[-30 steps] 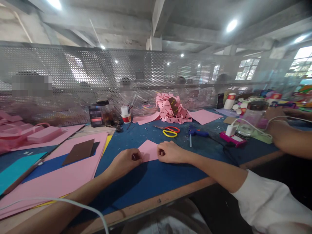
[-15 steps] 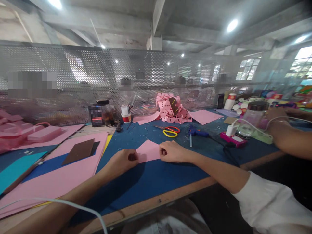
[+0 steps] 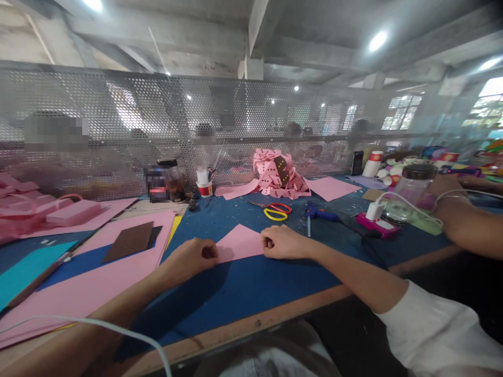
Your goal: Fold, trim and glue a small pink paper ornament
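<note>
A piece of pink paper (image 3: 240,244) lies on the blue tabletop in front of me, one corner pointing away. My left hand (image 3: 196,255) pinches its left end with curled fingers. At the opposite end, my right hand (image 3: 283,242) is closed on the right corner, and the fingers cover that part. Just beyond the paper rest scissors (image 3: 276,211) with red and yellow handles. To their right lies a blue glue gun (image 3: 322,214) with a glue stick beside its front end.
Behind the scissors stands a pink paper construction (image 3: 277,173) with dark dots. Pink sheets (image 3: 90,298) and a brown piece (image 3: 129,241) cover the left side. A jar (image 3: 411,196), a power strip (image 3: 377,225) and a co-worker's arm (image 3: 467,225) are at right. A white cable (image 3: 118,329) crosses my left forearm.
My hands have moved slightly apart along the pink paper, the left one leftward and the right one rightward. More of the paper shows between them.
</note>
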Tool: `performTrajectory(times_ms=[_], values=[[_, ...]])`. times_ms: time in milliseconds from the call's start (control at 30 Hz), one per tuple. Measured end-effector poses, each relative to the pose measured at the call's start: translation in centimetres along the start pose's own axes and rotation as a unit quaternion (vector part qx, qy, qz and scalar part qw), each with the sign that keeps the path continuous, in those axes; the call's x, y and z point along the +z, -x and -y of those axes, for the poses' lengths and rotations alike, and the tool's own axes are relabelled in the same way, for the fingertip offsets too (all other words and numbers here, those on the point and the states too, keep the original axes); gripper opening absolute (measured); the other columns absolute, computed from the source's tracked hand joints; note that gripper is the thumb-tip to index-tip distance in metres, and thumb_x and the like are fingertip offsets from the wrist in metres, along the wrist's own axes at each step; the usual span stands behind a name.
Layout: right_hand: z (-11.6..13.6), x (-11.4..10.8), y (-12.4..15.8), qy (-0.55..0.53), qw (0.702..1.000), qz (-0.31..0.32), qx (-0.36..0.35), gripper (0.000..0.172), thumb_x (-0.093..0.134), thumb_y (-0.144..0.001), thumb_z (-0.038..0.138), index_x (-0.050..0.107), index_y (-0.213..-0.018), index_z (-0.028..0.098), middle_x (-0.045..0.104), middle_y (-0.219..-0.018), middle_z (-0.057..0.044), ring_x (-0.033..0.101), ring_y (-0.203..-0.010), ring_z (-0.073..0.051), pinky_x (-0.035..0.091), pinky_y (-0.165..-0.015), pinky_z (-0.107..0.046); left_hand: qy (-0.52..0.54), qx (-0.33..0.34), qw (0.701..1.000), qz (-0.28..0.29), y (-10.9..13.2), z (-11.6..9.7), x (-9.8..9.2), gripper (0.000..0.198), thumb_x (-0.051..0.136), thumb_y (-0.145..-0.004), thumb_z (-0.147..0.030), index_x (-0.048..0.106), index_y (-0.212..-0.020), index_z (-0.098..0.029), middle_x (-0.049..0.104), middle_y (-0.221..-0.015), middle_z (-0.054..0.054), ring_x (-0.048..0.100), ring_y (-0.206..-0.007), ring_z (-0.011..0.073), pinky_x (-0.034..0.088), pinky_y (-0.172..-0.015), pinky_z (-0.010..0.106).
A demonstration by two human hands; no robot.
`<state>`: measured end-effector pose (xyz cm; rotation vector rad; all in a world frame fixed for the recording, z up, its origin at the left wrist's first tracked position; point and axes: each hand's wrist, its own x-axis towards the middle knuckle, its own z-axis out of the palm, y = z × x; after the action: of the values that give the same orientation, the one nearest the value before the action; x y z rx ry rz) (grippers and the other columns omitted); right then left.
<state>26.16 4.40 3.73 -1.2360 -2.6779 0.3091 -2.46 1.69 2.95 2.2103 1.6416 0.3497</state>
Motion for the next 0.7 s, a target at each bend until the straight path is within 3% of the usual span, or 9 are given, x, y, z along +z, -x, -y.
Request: performTrajectory(times_ms=[700], values=[[-0.5,-1.1,0.8,-0.002,0.999,0.024,0.03,0.008,0.056,-0.073,0.017,0.062,-0.078,0.02,0.068,-0.083,-0.001,0.059,-0.073,-0.014,0.033,-0.06,-0.022,0.021,-0.01,0.999,0.026,0.6,1.5,-1.2,0.023,0.059,-0.069,-0.036,0.071,-0.077,-0.019,0.069,-0.071,0.001,0.061,-0.067,0.0179,0.039,-0.059,0.024]])
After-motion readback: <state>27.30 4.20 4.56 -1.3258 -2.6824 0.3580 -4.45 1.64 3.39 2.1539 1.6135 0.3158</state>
